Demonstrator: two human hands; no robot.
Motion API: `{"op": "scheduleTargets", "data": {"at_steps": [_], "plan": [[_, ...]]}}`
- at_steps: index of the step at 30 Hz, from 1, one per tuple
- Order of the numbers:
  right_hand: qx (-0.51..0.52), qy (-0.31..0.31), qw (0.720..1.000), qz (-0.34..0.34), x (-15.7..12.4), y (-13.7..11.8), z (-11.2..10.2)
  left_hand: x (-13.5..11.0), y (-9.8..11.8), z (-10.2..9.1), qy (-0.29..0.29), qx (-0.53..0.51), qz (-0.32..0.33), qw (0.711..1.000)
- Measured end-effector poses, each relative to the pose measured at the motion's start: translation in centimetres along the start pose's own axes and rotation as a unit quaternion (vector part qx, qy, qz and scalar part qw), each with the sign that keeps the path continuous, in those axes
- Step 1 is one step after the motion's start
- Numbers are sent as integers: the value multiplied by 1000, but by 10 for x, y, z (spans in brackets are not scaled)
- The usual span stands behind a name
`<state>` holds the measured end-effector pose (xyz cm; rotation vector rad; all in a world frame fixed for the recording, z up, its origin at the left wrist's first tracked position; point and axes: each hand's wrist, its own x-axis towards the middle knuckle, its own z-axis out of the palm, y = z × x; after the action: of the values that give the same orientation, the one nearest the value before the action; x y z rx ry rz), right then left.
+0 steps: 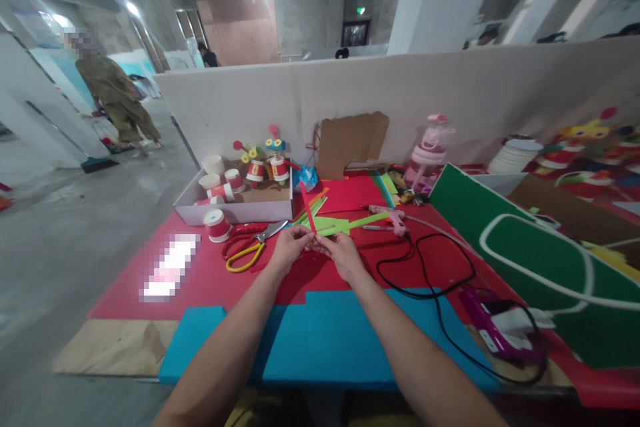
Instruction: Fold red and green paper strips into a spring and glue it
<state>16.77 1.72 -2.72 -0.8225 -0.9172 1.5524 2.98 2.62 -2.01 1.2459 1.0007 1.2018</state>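
Over the red table covering, my left hand and my right hand meet, fingertips pinched together. Between them two paper strips join at one end: a red paper strip pointing up and away, and a light green paper strip reaching out to the right. My left fingers close on the red one, my right fingers on the green one; the exact join is partly hidden. Just beyond lie loose green and orange strips. Left of my left hand rest scissors with yellow handles.
A white box at the back left holds paper cups and cup figures. A pink glue gun lies right, its black cable looping near a purple power strip. A green board leans at right. A person is at far left.
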Motion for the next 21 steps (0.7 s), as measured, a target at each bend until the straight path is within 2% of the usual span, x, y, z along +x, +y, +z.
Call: {"op": "scheduleTargets", "data": {"at_steps": [5, 12, 15, 21], "plan": [[-19, 35, 999, -24, 1, 0, 0, -1, 2, 1, -17, -21, 6, 1000], [-61, 63, 995, -52, 2, 1, -3, 1, 2, 0, -3, -19, 12, 1000], [-60, 37, 996, -58, 3, 1, -4, 1, 2, -1, 3, -22, 7, 1000], [41, -3, 999, -6, 2, 1, -3, 1, 1, -4, -21, -56, -14, 998]]}}
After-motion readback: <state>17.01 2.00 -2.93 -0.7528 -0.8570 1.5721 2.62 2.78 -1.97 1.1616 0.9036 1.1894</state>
